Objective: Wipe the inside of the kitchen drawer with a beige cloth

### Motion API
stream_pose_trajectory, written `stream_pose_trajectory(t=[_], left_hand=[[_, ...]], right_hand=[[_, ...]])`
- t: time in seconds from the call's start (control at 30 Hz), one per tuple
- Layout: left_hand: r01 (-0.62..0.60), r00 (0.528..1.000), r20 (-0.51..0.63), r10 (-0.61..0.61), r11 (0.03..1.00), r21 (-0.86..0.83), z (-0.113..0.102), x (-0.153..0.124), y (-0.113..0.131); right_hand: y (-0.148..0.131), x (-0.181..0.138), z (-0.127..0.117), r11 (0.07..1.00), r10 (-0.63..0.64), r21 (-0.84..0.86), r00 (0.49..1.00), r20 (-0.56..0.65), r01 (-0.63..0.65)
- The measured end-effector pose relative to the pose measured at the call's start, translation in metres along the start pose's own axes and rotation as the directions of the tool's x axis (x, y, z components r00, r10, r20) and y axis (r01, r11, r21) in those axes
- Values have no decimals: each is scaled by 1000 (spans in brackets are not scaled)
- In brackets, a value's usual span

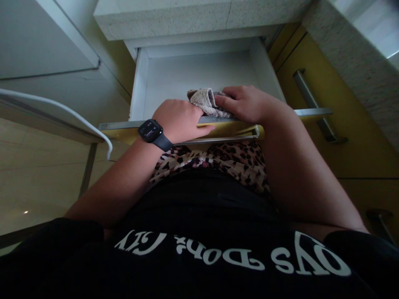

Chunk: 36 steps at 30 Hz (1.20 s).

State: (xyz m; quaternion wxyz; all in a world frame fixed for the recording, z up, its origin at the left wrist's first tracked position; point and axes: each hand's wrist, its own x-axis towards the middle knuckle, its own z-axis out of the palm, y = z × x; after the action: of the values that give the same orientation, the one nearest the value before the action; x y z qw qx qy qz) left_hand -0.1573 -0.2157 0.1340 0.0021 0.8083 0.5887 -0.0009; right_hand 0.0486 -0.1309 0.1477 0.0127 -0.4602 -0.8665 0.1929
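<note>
A pulled-out white drawer (199, 68) with a yellow front (229, 128) is right before my body. My left hand (179, 118), with a dark smartwatch at the wrist, lies over the top edge of that front. Its thumb rests on the outer face, and the other fingers curl inside, partly hidden. A crumpled grey-beige cloth (204, 99) is bunched at the inner side of the front, next to my left fingers. My right hand (243, 101) is closed on the cloth, thumb on top; its remaining fingers are mostly out of sight.
A speckled stone countertop (174, 25) overhangs the drawer's back. Yellow cabinets with a metal handle (307, 89) stand at the right. A white cable (71, 111) hangs at the left, beside a pale cabinet panel (40, 45). The drawer's own handle (224, 138) sticks out toward my waist.
</note>
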Motion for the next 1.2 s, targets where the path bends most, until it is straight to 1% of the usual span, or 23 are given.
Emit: stream_pose_trajectory(t=[0.2, 0.4, 0.53, 0.7, 0.87, 1.1, 1.2], left_hand=[[3, 1000, -1, -3, 999, -48, -1, 0, 0], [-19, 1000, 9, 19, 1000, 23, -9, -3, 5], [-11, 1000, -2, 11, 1000, 27, -7, -2, 4], [-35, 999, -13, 36, 998, 58, -7, -2, 4], [-5, 1000, -17, 6, 999, 41, -3, -1, 3], [-21, 999, -43, 23, 999, 43, -4, -1, 3], [-24, 999, -36, 25, 999, 41, -5, -1, 3]], right_hand=[[-3, -1, -1, 1000, 3, -12, 1000, 7, -2], [-1, 0, -1, 1000, -7, -6, 1000, 9, 7], [-1, 0, 0, 1000, -5, -7, 1000, 7, 5], [2, 2, 1, 1000, -18, 3, 1000, -5, 18], [3, 2, 2, 999, -34, 25, 999, -20, 35], [2, 1, 1, 1000, -24, 19, 1000, -18, 25], [3, 2, 1, 1000, -21, 19, 1000, -17, 22]])
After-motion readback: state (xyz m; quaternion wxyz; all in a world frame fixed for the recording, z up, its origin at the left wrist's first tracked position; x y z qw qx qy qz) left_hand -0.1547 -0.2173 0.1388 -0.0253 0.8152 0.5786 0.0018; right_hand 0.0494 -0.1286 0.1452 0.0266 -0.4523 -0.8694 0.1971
